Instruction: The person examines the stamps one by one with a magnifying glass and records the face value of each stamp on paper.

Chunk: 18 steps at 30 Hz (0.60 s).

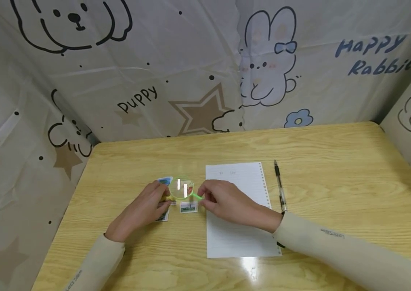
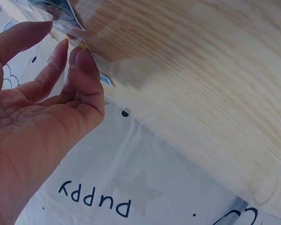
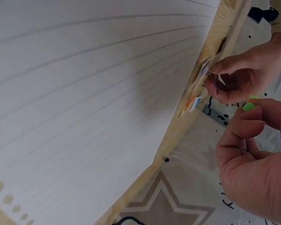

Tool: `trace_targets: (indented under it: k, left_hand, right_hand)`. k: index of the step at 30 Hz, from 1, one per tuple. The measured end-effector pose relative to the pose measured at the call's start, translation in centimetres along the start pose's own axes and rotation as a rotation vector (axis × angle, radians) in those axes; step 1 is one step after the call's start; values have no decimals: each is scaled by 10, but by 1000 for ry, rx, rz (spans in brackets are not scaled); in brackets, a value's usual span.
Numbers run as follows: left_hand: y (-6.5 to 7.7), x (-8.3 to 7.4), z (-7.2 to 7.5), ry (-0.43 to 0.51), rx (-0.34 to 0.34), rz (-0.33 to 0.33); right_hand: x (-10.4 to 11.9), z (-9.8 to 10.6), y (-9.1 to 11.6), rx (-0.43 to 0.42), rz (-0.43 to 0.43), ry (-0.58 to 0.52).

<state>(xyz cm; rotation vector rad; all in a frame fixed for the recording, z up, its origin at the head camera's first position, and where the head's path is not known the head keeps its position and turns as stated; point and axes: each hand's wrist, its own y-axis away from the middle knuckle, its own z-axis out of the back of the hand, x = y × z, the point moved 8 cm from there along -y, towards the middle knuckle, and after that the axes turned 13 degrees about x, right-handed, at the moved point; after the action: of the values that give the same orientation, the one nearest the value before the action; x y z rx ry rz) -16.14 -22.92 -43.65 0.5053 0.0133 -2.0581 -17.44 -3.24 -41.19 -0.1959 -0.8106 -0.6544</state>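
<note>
Mostly, see pale cloth [image 1: 191, 48] rising at the back and both sides, printed with cartoon animals, stars and hand-drawn lettering. Below it, find the light, wood-grained surface [image 1: 336, 182], rounded at the far corners. Near its middle, note a ruled sheet of paper [image 1: 242, 238], lying flat, punched along the right edge and faintly marked near the top. From the near side, see two cream sleeves [image 1: 358, 250] with small dark print. Over the paper's left part, note the right hand [image 1: 232, 202], grip clamped — thumb and fingers pinched together on the green handle [image 1: 198, 197] of the magnifying glass [image 1: 181, 189]. Farther left, find the left hand [image 1: 143, 210] low among small picture cards [image 1: 189, 207], fingers bent, thumb and fingertips at a card edge — cannot tell a pinch from a mere touch there. Just beside the punched edge, see a pen [image 1: 279, 184], tip pointing away. Between the hands, find the magnifying glass, just beside the left fingertips, bright with two reflections. Smallest of all, note the cards: a green landscape just left of the paper, a blue-toned card [image 1: 164, 180] beyond the left fingertips, a third card [image 1: 162, 217] partly hidden by the left hand.
</note>
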Motion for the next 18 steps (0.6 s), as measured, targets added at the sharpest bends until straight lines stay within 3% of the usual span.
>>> trace_targets:
  k: [8,18]
  left_hand:
    - [-1,-5,1,-21,-3,-21]
    - [-2,-5,2,-31,2,-7]
  right_hand:
    - [-12,27,20,-93,-39,-32]
    - [-34,42,45,-173,-93,-65]
